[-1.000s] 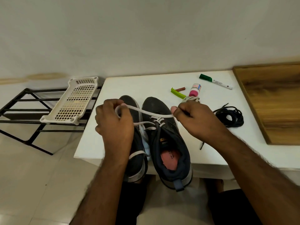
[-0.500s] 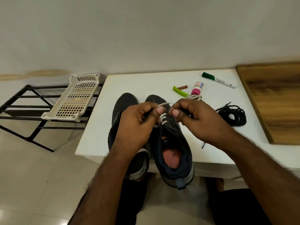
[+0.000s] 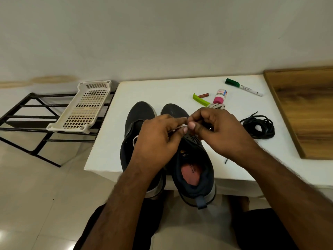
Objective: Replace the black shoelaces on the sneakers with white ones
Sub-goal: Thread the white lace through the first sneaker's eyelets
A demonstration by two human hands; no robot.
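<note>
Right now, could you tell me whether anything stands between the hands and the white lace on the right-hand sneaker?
Nothing visible does. The left hand and right hand meet over the right-hand sneaker, both pinching the white lace at the eyelets. The black laces lie coiled on the table, off to the right.

Two sneakers [image 3: 191,159], one marker [image 3: 243,86]

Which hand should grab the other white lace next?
Probably the right hand. The spare white lace lies just beyond its knuckles, beside the pink bottle. The left hand sits farther away, pinching the white lace over the right sneaker.
</note>
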